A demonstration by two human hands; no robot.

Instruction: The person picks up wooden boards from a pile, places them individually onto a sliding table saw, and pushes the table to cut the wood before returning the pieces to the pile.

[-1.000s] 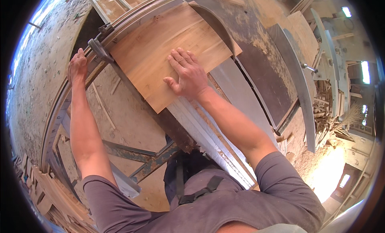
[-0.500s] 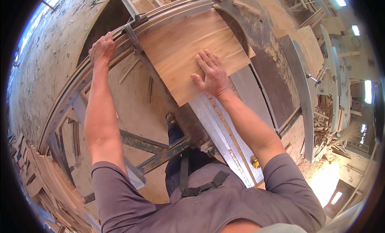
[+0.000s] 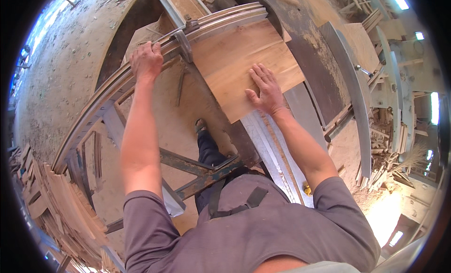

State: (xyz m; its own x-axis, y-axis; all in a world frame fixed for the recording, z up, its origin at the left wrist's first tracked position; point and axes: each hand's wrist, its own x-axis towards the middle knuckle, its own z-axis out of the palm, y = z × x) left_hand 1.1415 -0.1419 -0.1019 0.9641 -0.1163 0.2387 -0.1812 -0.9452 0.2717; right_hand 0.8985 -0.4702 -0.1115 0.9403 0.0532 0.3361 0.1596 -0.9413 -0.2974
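Observation:
My left hand (image 3: 146, 61) is closed around the long metal fence rail (image 3: 115, 87), which curves across the far left of the view. Flat on a light brown wooden board (image 3: 235, 52) lies my right hand (image 3: 268, 92), fingers stretched out and thumb apart. The board's far edge is against the rail, and its left edge is beside a metal stop (image 3: 183, 45) fixed on the rail. Under the board's near corner runs a silvery metal table strip (image 3: 270, 151) of the machine.
A dark machine table (image 3: 314, 61) dusted with sawdust spreads to the right, beside a grey curved guard bar (image 3: 350, 85). Rusty metal braces (image 3: 188, 172) cross below my arms. Wood offcuts are piled at the left (image 3: 61, 202) and right (image 3: 380, 165). A small yellow object (image 3: 307, 188) sits near my right elbow.
The board, the rail and both my hands now appear farther right in the view. My left hand keeps its grip, and my right hand stays flat on the board. The view has shifted slightly.

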